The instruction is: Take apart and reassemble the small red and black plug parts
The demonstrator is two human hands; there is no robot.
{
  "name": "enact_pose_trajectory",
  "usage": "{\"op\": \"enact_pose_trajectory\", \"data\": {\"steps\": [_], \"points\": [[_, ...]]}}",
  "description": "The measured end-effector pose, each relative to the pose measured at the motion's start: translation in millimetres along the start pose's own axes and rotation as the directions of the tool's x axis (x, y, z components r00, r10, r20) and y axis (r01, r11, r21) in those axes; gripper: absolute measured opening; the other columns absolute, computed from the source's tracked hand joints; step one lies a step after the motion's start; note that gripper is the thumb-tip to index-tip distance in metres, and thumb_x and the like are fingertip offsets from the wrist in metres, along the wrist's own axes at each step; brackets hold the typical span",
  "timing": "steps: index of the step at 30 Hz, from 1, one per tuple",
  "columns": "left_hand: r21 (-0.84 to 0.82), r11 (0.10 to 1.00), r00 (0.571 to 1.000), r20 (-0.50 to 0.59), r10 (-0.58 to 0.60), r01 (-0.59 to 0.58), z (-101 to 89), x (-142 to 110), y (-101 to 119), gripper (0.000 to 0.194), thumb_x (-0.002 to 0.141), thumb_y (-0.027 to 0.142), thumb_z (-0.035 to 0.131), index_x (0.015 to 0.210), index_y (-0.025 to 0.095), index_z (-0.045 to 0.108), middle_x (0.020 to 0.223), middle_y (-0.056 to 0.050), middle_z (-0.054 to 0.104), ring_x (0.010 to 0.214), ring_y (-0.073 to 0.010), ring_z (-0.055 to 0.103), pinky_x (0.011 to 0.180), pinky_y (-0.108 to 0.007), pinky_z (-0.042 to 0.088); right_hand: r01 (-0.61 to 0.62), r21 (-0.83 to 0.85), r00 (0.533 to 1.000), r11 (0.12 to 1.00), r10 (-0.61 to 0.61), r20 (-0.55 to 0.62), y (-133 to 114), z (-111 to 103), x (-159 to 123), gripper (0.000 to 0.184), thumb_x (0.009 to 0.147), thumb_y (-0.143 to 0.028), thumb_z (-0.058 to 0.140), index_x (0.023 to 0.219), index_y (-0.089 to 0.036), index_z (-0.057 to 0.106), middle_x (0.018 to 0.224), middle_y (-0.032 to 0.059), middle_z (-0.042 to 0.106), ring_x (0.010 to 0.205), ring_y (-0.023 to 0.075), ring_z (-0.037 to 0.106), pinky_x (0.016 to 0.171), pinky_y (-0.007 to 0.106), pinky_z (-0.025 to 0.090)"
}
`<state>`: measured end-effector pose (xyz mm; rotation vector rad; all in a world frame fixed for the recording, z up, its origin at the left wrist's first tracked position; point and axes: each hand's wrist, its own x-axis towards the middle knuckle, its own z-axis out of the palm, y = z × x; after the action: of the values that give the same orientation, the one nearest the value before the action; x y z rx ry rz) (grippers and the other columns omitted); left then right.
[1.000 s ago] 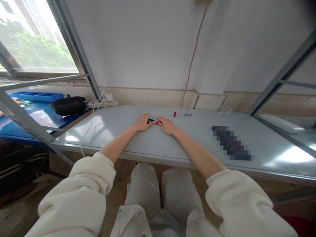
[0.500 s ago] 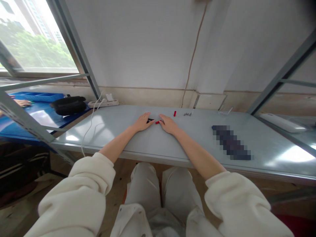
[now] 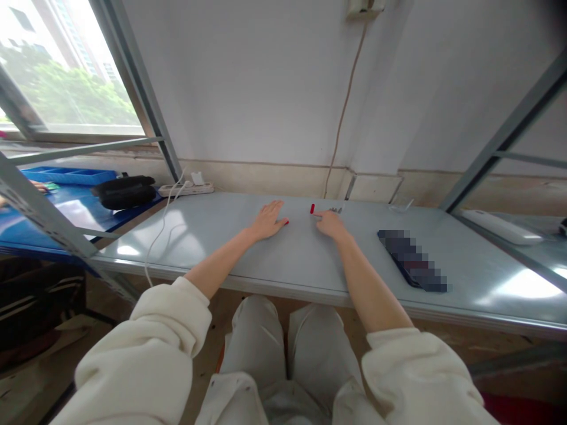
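My left hand [image 3: 267, 220] lies flat on the grey tabletop with its fingers stretched out. A small red piece [image 3: 286, 222] shows at its thumb tip, partly covered. No black piece is visible; the hand may cover it. My right hand [image 3: 331, 225] is farther right, index finger extended and the other fingers curled. That fingertip is at the near end of a small red cylinder [image 3: 312, 208]; whether they touch, I cannot tell. Several small grey metal pieces [image 3: 336, 210], too small to name, lie just behind the right hand.
A dark, pixelated flat object [image 3: 411, 262] lies on the right of the table [image 3: 283, 265]. A white power strip [image 3: 186, 188] with a cable hanging over the front edge is at the back left. Metal frame posts stand on both sides. Beyond the left one are a black case [image 3: 124, 192] and blue tray [image 3: 71, 175].
My right hand has left the near red piece and moved right to the red cylinder. My left hand has shifted slightly right, its thumb now at the near red piece. The black piece has disappeared from sight.
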<state>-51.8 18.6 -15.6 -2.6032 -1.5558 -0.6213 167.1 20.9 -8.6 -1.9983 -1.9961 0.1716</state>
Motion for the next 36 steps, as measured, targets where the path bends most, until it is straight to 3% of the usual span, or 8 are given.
{"op": "enact_pose_trajectory", "data": {"steps": [3,7,10,14,19,24,30,36], "points": [[-0.023,1.0,1.0,-0.014,0.017,-0.018,2.2,7.9,20.9,0.056,0.086,0.04,0.03,0.135,0.013,0.025,0.143,-0.008,0.026,0.133,-0.0182,0.019,0.109,-0.036,0.017,0.032,-0.022,0.997,0.999,-0.03,0.068,-1.7,6.2,1.1,0.042,0.083,-0.027,0.04,0.125,-0.028,0.048,0.135,0.0122,0.037,0.125,0.0302,0.031,0.095,0.054,0.028],[-0.099,0.992,0.997,-0.021,-0.074,0.072,11.9,21.6,42.3,0.049,0.086,0.027,0.03,0.13,0.008,0.033,0.137,-0.012,0.037,0.128,-0.0171,0.03,0.107,-0.031,0.023,0.023,-0.029,0.997,0.999,-0.02,0.075,-1.4,11.6,2.6,0.044,0.087,-0.038,0.034,0.13,-0.03,0.041,0.141,0.0123,0.028,0.13,0.0335,0.018,0.095,0.062,0.018],[-0.137,0.986,0.994,-0.038,-0.101,0.095,18.4,32.6,51.4,0.048,0.082,0.019,0.032,0.129,0.007,0.036,0.133,-0.013,0.041,0.124,-0.0174,0.036,0.105,-0.032,0.027,0.016,-0.006,0.998,1.0,-0.015,0.063,1.5,13.0,5.1,0.044,0.087,-0.038,0.035,0.129,-0.03,0.042,0.141,0.0125,0.027,0.13,0.034,0.017,0.095,0.062,0.017],[-0.124,0.992,0.998,-0.049,-0.029,0.022,22.7,47.8,57.4,0.052,0.078,0.01,0.033,0.13,0.006,0.034,0.132,-0.013,0.042,0.123,-0.0178,0.036,0.104,-0.031,0.027,-0.002,0.02,0.999,1.0,0.001,0.048,3.6,12.8,7.4,0.041,0.087,-0.036,0.036,0.126,-0.029,0.046,0.14,0.0124,0.029,0.13,0.0331,0.019,0.096,0.061,0.018],[-0.082,0.995,0.997,0.042,0.065,-0.062,27.5,64.7,61.5,0.056,0.077,0.009,0.034,0.133,0.01,0.03,0.132,-0.013,0.042,0.121,-0.0199,0.038,0.099,-0.033,0.032,0.018,0.005,0.998,1.0,-0.018,0.061,3.6,11.5,7.5,0.041,0.086,-0.035,0.036,0.125,-0.029,0.048,0.139,0.0131,0.032,0.129,0.0342,0.021,0.095,0.062,0.019],[-0.054,0.997,0.993,0.095,0.068,-0.063,33.2,71.9,64.6,0.055,0.079,0.009,0.033,0.133,0.014,0.032,0.13,-0.013,0.044,0.118,-0.0232,0.041,0.095,-0.037,0.035,0.033,-0.033,0.999,0.999,-0.032,0.038,6.0,10.3,7.3,0.04,0.085,-0.032,0.038,0.123,-0.029,0.05,0.135,0.0132,0.038,0.128,0.0339,0.023,0.094,0.062,0.019],[-0.033,0.999,0.999,-0.024,0.042,-0.042,36.2,79.8,71.0,0.037,0.082,0.014,0.036,0.115,0.016,0.052,0.11,-0.014,0.058,0.105,-0.0253,0.05,0.088,-0.04,0.037,0.033,-0.044,0.999,0.998,-0.032,0.025,7.8,10.8,7.5,0.038,0.085,-0.026,0.039,0.12,-0.027,0.053,0.129,0.0126,0.044,0.126,0.0335,0.027,0.094,0.061,0.02],[-0.152,0.986,0.986,-0.137,-0.091,0.07,34.2,84.0,65.4,0.016,0.08,0.017,0.045,0.086,0.013,0.06,0.088,-0.014,0.063,0.087,-0.0241,0.057,0.079,-0.037,0.039,0.034,-0.026,0.999,0.999,-0.033,0.028,8.2,16.5,7.2,0.041,0.086,-0.031,0.036,0.125,-0.027,0.048,0.137,0.0135,0.035,0.128,0.0325,0.025,0.095,0.062,0.019]]}}
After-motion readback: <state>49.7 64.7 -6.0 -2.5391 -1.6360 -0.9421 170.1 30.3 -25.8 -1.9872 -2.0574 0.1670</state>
